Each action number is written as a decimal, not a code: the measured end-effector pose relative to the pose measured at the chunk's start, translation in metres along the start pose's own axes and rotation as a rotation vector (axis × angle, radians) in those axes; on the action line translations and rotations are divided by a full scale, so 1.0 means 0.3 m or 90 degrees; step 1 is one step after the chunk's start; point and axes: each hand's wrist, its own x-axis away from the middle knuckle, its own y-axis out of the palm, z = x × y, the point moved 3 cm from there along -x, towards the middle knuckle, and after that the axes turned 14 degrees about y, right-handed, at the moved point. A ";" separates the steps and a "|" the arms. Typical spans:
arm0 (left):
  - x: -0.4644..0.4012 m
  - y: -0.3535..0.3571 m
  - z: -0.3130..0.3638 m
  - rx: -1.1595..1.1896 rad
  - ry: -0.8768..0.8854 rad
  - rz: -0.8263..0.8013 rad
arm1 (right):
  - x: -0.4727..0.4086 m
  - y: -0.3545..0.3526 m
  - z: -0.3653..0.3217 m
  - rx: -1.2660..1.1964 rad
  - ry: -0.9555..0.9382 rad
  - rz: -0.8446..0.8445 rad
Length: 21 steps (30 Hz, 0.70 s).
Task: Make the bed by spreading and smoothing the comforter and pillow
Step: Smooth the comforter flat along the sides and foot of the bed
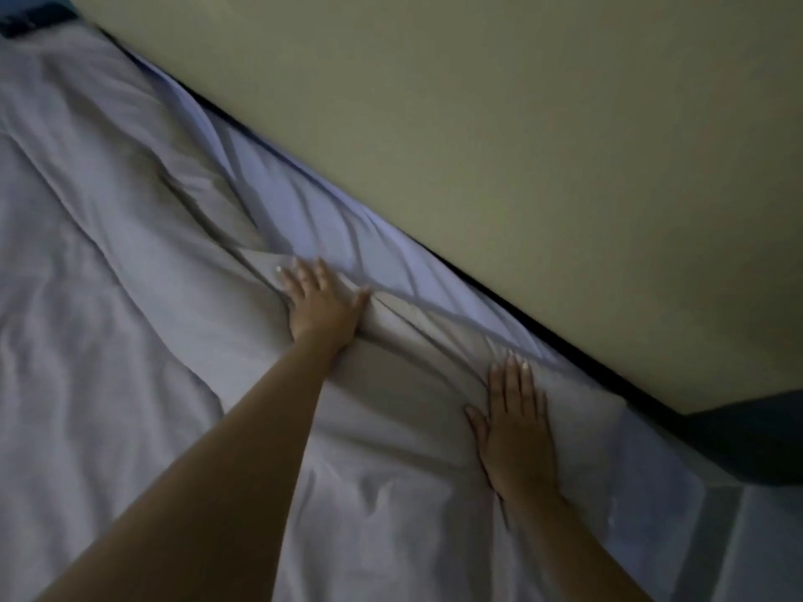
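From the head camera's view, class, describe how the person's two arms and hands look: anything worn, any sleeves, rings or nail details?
Both forearms are bare, with no sleeves, watch or bracelet in view. The left hand and right hand wear no gloves. Fingernails look pale and fairly long on both. A small light spot shows near one left fingertip; the dim, blurred picture does not show whether it is a nail or a ring.

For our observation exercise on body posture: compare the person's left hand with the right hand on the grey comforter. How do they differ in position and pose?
The left hand reaches farther up the grey comforter, its arm stretched long; the right hand lies nearer the person. The left hand presses on a raised fold with its fingers slightly spread; the right hand rests on flatter fabric with its fingers closer together. Both lie palm down with straight fingers, near the edge by the beige wall.
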 end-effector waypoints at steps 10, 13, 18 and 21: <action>0.066 0.179 0.000 -0.020 -0.013 0.022 | 0.005 0.065 0.043 -0.014 -0.024 0.038; 0.069 0.165 0.007 -0.030 0.019 0.000 | 0.002 0.056 0.044 -0.038 -0.040 0.046; 0.110 0.108 0.043 0.033 0.036 0.036 | -0.022 0.013 0.072 -0.061 -0.050 0.082; 0.117 0.044 0.170 0.176 0.066 0.067 | -0.003 -0.058 0.152 -0.082 -0.026 0.096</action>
